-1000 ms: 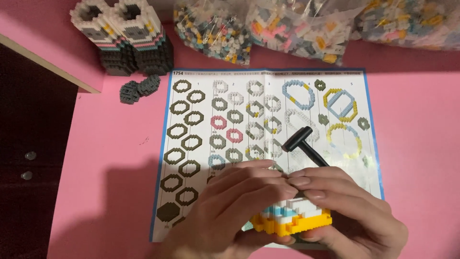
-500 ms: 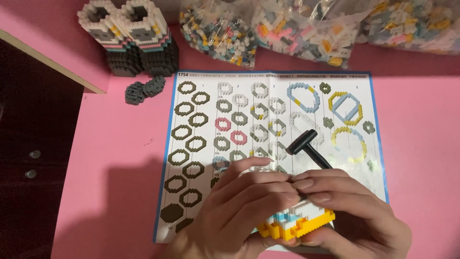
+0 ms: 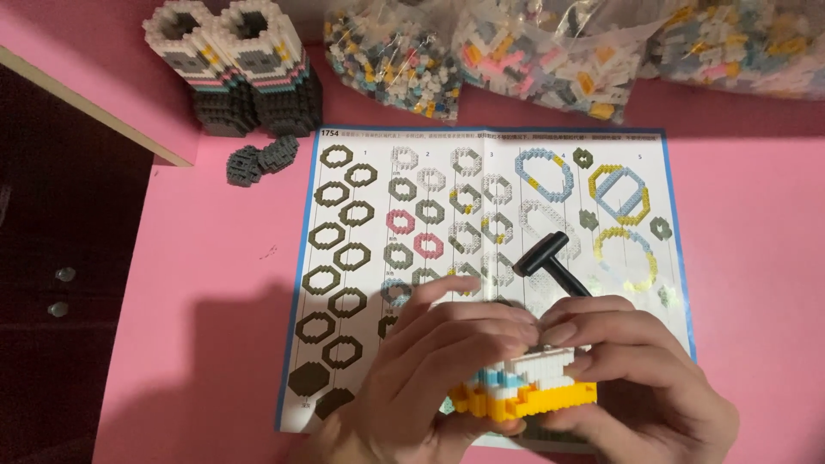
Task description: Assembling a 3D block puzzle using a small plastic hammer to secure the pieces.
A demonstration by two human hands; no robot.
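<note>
Now brick model (image 3: 524,391) clasped between both hands (image 3: 533,369).

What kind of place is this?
Probably a hobby desk at home: a pink table with a building instruction sheet, bags of tiny bricks, and both hands holding a half-built brick model.

Both hands (image 3: 533,369) around yellow-and-white brick model (image 3: 524,387) over instruction sheet (image 3: 361,258).
</note>
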